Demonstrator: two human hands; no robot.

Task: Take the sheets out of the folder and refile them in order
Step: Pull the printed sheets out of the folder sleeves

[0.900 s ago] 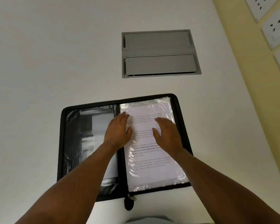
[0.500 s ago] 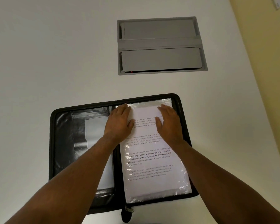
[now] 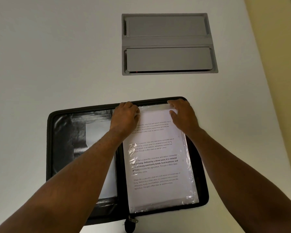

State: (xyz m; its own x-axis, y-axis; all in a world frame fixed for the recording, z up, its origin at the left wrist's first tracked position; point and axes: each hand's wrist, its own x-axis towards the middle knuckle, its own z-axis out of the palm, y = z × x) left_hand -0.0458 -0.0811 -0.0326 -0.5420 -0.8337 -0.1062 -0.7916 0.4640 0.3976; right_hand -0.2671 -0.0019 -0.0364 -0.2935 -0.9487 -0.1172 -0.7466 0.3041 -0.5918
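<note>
White matte table [image 3: 57, 64], smooth, with a grey rectangular cable hatch [image 3: 169, 43] recessed in it, two flat flaps. Nearer the person, a black zip folder [image 3: 60, 148] lies open flat; glossy creased lining on its left half, a pale pocket there. Right half holds a stack of clear crinkled plastic sleeves [image 3: 189, 180] with printed sheets [image 3: 155, 163] inside, text paragraphs legible on top. Left hand [image 3: 124, 117] rests at the sleeve's top-left corner, fingers curled over the edge; right hand [image 3: 183, 115] at the top-right corner, thumb on the sheet, apparently pinching it. Zip pull [image 3: 130, 224] hangs at the near edge.
</note>
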